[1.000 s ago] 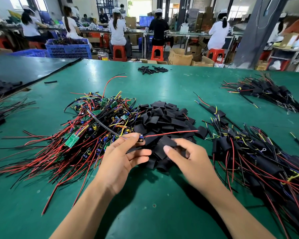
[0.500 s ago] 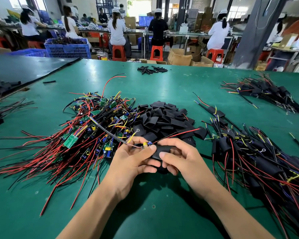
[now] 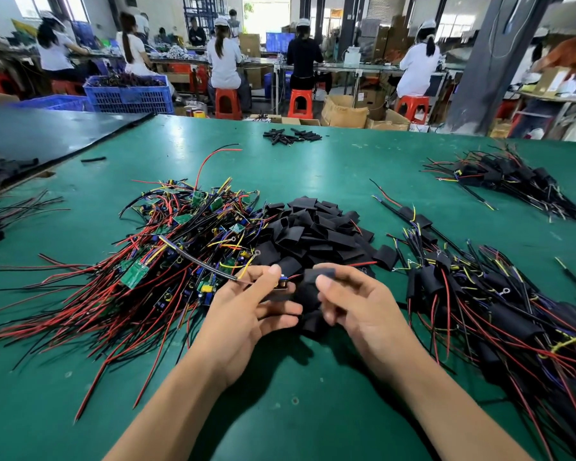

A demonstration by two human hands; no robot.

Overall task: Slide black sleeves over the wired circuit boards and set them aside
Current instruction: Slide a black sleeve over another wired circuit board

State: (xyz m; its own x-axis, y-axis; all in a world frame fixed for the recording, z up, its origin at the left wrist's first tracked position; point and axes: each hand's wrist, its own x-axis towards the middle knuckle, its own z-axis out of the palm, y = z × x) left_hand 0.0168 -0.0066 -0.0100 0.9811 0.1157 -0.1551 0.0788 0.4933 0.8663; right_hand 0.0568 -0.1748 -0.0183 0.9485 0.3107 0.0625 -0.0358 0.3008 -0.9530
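A: Left grip pinches wired board; right grip pinches sleeve. Both just above counter.
B: Light. Sleeve looks soft; hold it near the mouth. Leads floppy.

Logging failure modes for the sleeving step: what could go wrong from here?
1. The small wired circuit board pinched in the left hand trails a black cable across the tangled pile of bare boards; pulling may snag neighbours.
2. Its thin red wire runs past the flat black sleeve in the right hand's grip; if not threaded, it could bunch at the opening.
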